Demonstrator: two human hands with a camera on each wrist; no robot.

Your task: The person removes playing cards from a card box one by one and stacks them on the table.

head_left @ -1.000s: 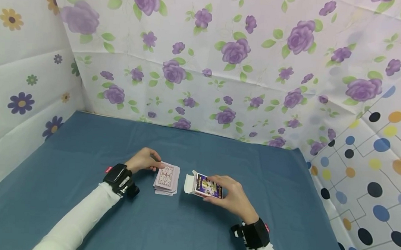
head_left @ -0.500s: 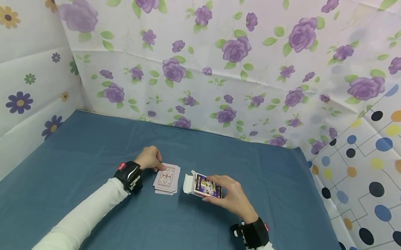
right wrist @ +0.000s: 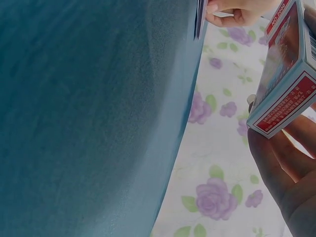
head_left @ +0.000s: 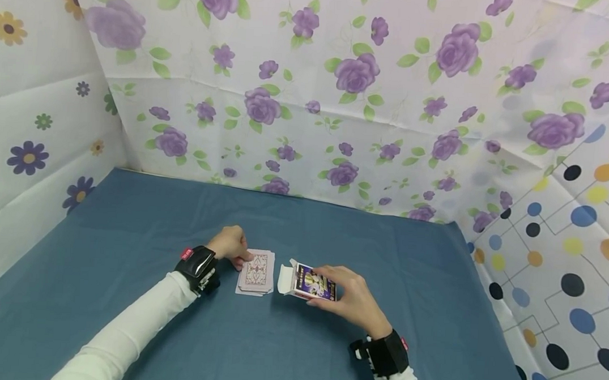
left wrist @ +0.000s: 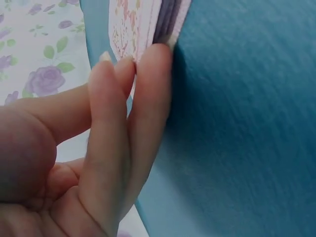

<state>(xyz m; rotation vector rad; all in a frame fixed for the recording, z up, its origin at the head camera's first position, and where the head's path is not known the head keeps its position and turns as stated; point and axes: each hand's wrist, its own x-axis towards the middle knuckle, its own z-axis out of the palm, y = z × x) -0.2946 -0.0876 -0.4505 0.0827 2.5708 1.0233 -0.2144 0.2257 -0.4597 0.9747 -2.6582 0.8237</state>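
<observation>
A stack of playing cards (head_left: 258, 272), patterned backs up, lies on the blue cloth. My left hand (head_left: 230, 245) pinches the stack's left edge. In the left wrist view, one fingertip meets the patterned face of the cards (left wrist: 129, 24) while another sits against the layered edge. To the right, my right hand (head_left: 350, 294) grips a card box (head_left: 316, 283) between thumb and fingers. Its purple printed face is up, and the white open flap (head_left: 286, 280) points toward the cards. Red panels with white print show on the box (right wrist: 286, 106) in the right wrist view.
Blue cloth (head_left: 196, 332) covers the table under both hands. A white sheet with purple roses (head_left: 358, 73) hangs behind its back edge. Patterned sheets stand at the left (head_left: 28, 200) and right (head_left: 561, 269). Black cameras are strapped to both wrists.
My left hand has moved right and its fingers have come onto the cards' left edge. The stack looks neater and slightly shifted right. My right hand and the box have hardly moved.
</observation>
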